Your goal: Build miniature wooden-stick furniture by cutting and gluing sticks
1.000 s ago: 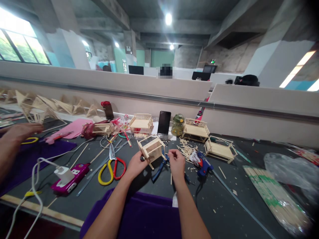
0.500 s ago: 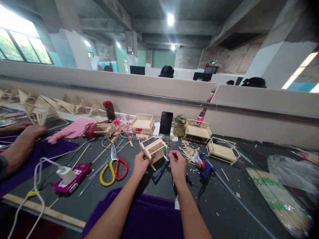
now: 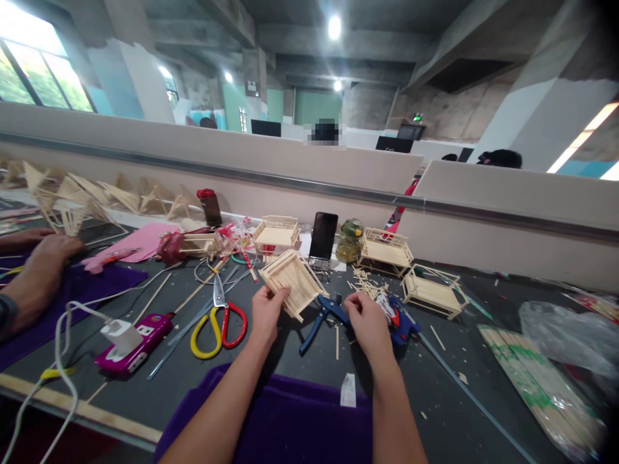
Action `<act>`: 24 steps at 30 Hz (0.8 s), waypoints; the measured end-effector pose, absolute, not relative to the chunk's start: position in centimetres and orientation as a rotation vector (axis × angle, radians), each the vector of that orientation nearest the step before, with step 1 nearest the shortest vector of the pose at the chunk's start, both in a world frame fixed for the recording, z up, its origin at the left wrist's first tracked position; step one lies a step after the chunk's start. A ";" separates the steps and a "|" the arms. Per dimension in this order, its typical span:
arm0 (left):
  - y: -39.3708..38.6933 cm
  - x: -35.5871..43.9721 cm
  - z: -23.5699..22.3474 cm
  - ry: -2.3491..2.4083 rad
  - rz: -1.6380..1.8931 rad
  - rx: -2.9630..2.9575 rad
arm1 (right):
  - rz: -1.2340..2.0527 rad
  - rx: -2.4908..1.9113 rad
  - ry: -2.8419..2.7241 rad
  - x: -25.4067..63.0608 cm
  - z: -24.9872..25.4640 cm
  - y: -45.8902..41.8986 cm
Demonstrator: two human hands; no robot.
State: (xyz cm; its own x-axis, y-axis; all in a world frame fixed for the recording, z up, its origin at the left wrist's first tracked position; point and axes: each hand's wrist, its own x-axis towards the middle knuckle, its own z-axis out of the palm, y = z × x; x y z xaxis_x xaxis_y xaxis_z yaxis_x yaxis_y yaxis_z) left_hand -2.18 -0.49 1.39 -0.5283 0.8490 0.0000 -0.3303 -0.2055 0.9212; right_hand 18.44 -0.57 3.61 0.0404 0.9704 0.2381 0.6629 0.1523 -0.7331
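Note:
My left hand (image 3: 267, 317) grips a small wooden-stick model (image 3: 296, 282) by its near edge, and the slatted face of the model is tilted toward me. To its right, my right hand (image 3: 368, 320) is closed in a pinch; anything between its fingertips is too small to make out. Blue-handled cutters (image 3: 315, 327) lie between the two hands, partly behind the right one. A loose stick (image 3: 337, 341) rests below them. Just beyond my right hand are a blue glue gun (image 3: 403, 327) and a heap of short sticks (image 3: 363, 281).
Stick-built miniature beds (image 3: 276, 236) line the back, beside a phone (image 3: 324, 237) on a stand. Scissors (image 3: 207, 338) and a purple power strip (image 3: 133, 348) lie left; bagged sticks (image 3: 532, 380) lie right. Another person's hand (image 3: 55, 254) works at far left.
The model has turned in my left hand, so its slatted face now shows. My right hand has moved away from it, to the right and slightly down.

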 end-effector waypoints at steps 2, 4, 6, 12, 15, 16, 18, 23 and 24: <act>-0.8 -2.1 1.7 1.171 1.831 0.603 | 0.463 -1.796 -1.921 19.0 4.2 -1.2; -0.9 -2.0 2.0 1.132 1.819 0.540 | 0.443 -1.977 -2.067 18.9 4.3 -1.7; -1.0 -2.0 2.1 1.103 1.808 0.487 | 0.448 -2.082 -2.149 18.2 4.0 -2.1; -1.0 -2.3 2.1 1.100 1.823 0.391 | 0.416 -2.041 -2.169 16.8 2.0 -2.2; -1.3 -2.2 2.2 1.125 1.877 0.408 | 0.449 -2.016 -2.151 17.3 1.8 -2.1; -1.4 -2.1 2.3 1.149 1.908 0.444 | 0.509 -1.967 -2.123 17.5 2.0 -2.0; -1.7 -1.9 2.3 1.227 1.973 0.573 | 0.766 -1.763 -1.996 17.6 2.7 -2.0; -2.1 -1.5 2.3 1.427 2.030 0.881 | 1.431 -1.261 -1.454 15.3 4.4 -2.4; -2.2 -1.4 2.3 1.453 2.029 0.907 | 1.485 -1.231 -1.378 14.7 4.5 -2.5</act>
State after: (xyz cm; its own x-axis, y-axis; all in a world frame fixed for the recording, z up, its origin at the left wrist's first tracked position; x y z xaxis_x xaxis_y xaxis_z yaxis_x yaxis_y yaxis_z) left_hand -1.44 -2.19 2.30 -0.6645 0.7091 0.2358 -0.0049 -0.3197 0.9475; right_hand 14.66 -2.45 4.51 -0.2542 0.9549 -0.1534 0.0818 -0.1369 -0.9872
